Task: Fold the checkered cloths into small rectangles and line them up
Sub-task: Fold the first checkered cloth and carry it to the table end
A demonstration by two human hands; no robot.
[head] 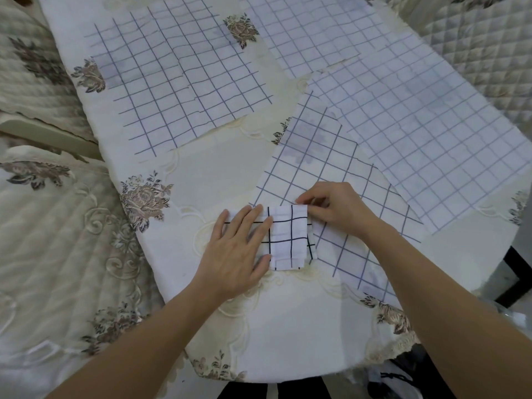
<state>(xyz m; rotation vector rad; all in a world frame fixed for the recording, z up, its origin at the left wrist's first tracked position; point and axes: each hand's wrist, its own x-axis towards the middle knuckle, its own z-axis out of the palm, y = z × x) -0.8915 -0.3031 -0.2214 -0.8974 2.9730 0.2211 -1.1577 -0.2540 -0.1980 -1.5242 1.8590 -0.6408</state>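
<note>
cream floral-covered bench (207,168), quilted chairs (57,240) beside it. left hand (239,249) lies flat, fingers straight, on the folded cloth (288,237); right hand (336,211) fingers pinch its top edge.

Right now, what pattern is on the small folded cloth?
The folded cloth is white with a black grid, best seen in the head view.

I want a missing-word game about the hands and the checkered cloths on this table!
1. The left hand presses ____ on the small folded white cloth with black grid lines.
2. The right hand pinches that cloth's far ____ corner.
3. The cream tablecloth under it all is decorated with brown ____.

Missing words: flat; right; flowers.
</note>
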